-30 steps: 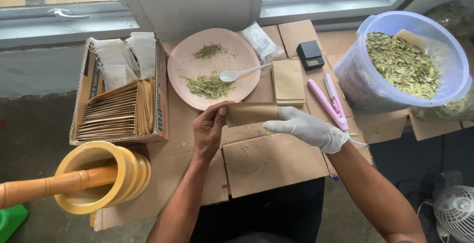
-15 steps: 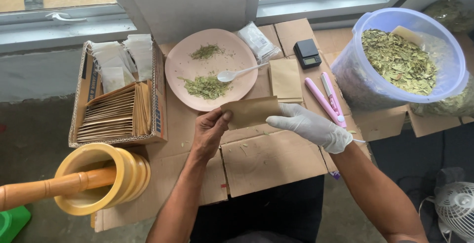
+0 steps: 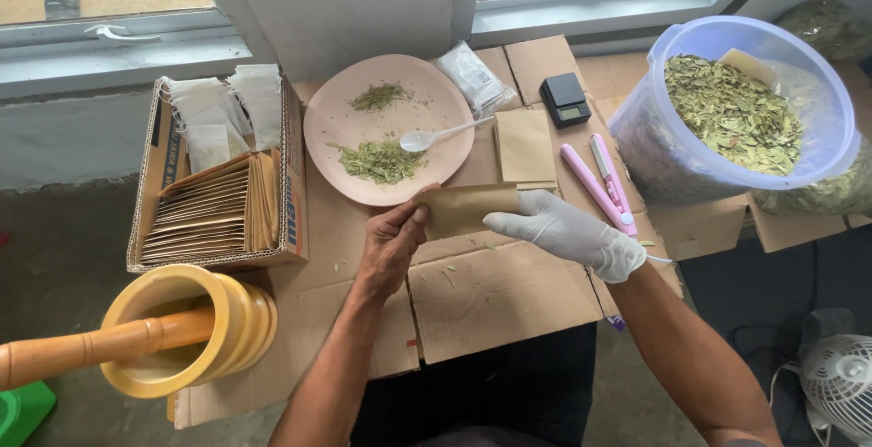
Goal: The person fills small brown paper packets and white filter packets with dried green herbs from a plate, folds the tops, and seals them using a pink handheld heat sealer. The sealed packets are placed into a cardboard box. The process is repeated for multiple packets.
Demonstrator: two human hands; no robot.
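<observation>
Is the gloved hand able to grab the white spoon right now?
Probably not at once: the right hand holds the brown pouch together with the left hand. The white spoon lies uncovered on the pink plate just beyond.

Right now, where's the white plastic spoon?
In the head view, the white plastic spoon rests on the pink plate, toward its right edge, beside the crushed green leaves, just beyond the brown paper pouch.

Both forearms are reaching forward, the bare left hand (image 3: 392, 245) and gloved right hand (image 3: 565, 232) each pinching closed, fingers curled.
</observation>
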